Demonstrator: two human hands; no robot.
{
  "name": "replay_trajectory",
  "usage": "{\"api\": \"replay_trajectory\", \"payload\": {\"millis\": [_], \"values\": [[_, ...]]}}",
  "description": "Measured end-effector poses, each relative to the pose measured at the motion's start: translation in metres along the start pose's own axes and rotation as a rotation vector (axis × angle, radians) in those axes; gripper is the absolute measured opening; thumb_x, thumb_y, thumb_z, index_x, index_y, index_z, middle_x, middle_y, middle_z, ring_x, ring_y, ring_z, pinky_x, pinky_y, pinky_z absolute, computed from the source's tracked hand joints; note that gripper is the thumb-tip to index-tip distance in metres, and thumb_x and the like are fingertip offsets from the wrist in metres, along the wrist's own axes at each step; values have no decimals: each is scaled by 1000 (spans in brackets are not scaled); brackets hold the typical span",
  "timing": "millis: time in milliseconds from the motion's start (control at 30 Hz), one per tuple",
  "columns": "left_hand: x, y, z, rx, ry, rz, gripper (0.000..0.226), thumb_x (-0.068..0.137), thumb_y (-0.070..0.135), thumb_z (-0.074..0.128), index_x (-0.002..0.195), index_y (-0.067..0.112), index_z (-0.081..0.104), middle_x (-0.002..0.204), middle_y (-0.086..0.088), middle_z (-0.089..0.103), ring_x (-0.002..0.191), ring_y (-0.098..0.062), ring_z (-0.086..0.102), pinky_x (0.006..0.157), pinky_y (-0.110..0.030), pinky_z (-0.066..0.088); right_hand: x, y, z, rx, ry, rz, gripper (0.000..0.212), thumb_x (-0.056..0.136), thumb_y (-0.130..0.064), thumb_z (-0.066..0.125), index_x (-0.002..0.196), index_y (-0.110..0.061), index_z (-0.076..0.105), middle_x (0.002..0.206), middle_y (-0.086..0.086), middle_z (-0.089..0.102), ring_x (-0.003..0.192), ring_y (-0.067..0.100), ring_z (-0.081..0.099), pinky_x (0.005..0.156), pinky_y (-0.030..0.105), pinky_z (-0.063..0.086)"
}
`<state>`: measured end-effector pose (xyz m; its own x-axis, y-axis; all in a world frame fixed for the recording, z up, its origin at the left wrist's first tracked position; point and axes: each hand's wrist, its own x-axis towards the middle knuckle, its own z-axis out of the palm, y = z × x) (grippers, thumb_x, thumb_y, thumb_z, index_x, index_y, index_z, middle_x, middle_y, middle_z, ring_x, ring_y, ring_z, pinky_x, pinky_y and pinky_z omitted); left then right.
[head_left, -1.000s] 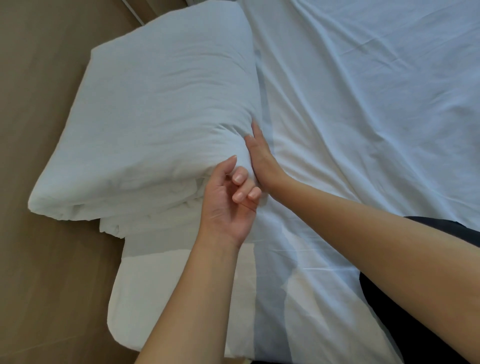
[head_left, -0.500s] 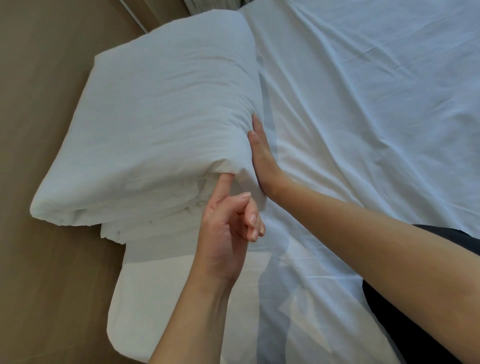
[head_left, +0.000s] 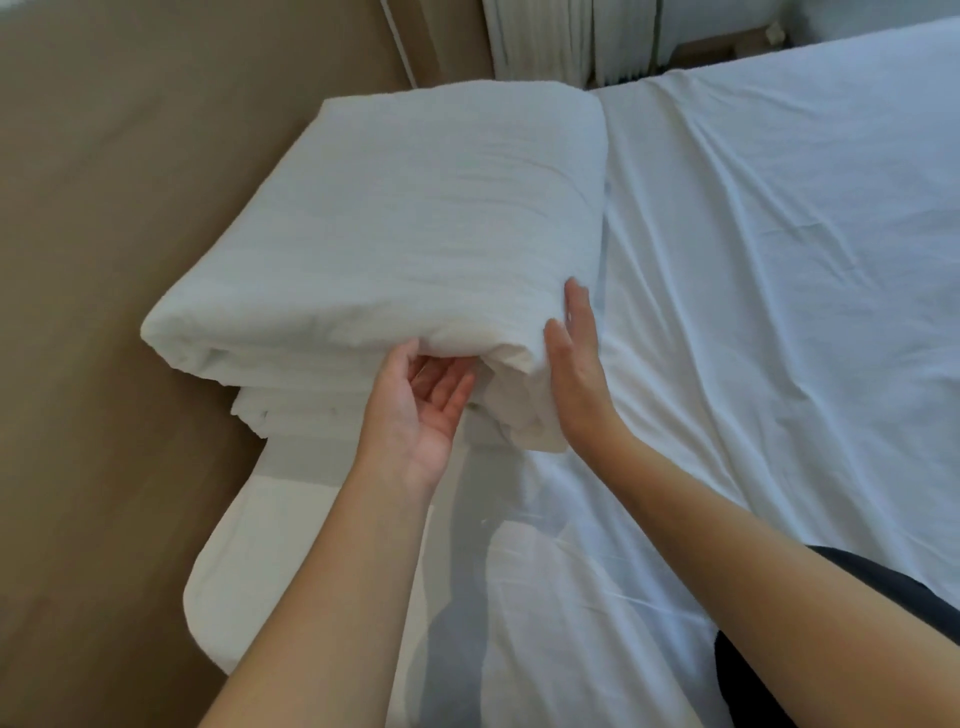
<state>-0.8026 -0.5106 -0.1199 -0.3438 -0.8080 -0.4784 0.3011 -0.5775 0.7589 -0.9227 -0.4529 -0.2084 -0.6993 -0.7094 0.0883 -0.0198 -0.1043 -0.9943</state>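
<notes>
A thick white folded duvet (head_left: 415, 234) lies at the left edge of the bed (head_left: 779, 312), its near end showing several stacked layers. My left hand (head_left: 421, 410) is palm up at that near end, fingers straight, with the fingertips slipped under the top fold. My right hand (head_left: 576, 369) is flat and upright, pressing its palm against the duvet's right near corner. Neither hand grips the fabric.
A white sheet with creases covers the bed to the right. The bed's rounded near-left corner (head_left: 234, 597) overhangs a tan floor (head_left: 104, 364). Pale curtains (head_left: 566, 41) hang at the far end. A dark-clothed knee (head_left: 831, 649) rests on the sheet at the lower right.
My left hand has uncurled from a loose fist and turned palm up under the top fold. The right hand stays flat against the duvet's corner. The camera view has pulled back.
</notes>
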Motion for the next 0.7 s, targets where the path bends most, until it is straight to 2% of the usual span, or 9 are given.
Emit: {"api": "replay_trajectory", "payload": {"millis": [67,100,167,233,300,400,567,633,700], "values": [[1,4,1,24,26,2,16,94,28,59,97,13,61,75,-2,67,69,-14,67,68,-26,58,-6,-3,-6,-217,-107,-159,83,85,-58,46,155,-28,12,164,-5,0,150,9,-2,122,35,5],[2,7,2,19,36,13,16,93,29,61,94,13,62,77,-2,67,71,-14,66,68,-26,59,-8,-6,-9,-364,-161,-242,87,82,-58,51,155,-30,12,164,-4,-2,151,14,-4,121,38,6],[4,13,6,-27,34,36,16,93,26,63,99,10,64,90,-6,69,87,-20,68,81,-32,58,-6,-12,-15,-654,-201,-419,86,79,-52,57,153,-31,19,164,0,3,151,26,1,119,51,16],[6,15,10,-51,18,32,23,93,25,62,108,8,63,103,-10,69,99,-24,68,89,-37,56,-2,-22,-16,-861,-121,-589,75,79,-39,62,147,-24,35,161,9,20,148,36,17,108,62,32],[8,14,15,-60,13,16,29,93,26,62,115,8,61,110,-11,68,104,-25,67,88,-37,56,2,-31,-14,-970,-18,-676,61,79,-28,66,137,-17,50,154,13,35,142,38,31,102,61,39],[13,14,18,-85,27,1,26,94,25,60,114,7,60,109,-12,68,98,-25,68,82,-37,58,-1,-39,-13,-1041,47,-673,50,82,-21,64,131,-14,58,149,9,45,138,34,40,103,54,41],[27,18,13,-169,150,99,7,98,14,56,95,8,58,87,-7,66,63,-14,67,47,-26,56,-12,-37,-23,-1043,39,-596,55,88,-17,37,142,-11,49,148,4,48,134,29,46,101,47,44],[29,17,14,-168,200,121,10,99,16,53,93,9,56,83,-5,64,64,-13,65,45,-25,55,-14,-35,-24,-1045,29,-587,55,89,-14,40,144,-10,46,149,4,47,133,28,48,102,46,44],[32,14,12,-154,231,135,12,101,20,51,101,9,55,84,-5,64,68,-15,64,44,-25,54,-16,-35,-23,-1032,20,-571,56,89,-12,44,145,-9,44,150,5,45,134,28,47,104,48,43]]}}
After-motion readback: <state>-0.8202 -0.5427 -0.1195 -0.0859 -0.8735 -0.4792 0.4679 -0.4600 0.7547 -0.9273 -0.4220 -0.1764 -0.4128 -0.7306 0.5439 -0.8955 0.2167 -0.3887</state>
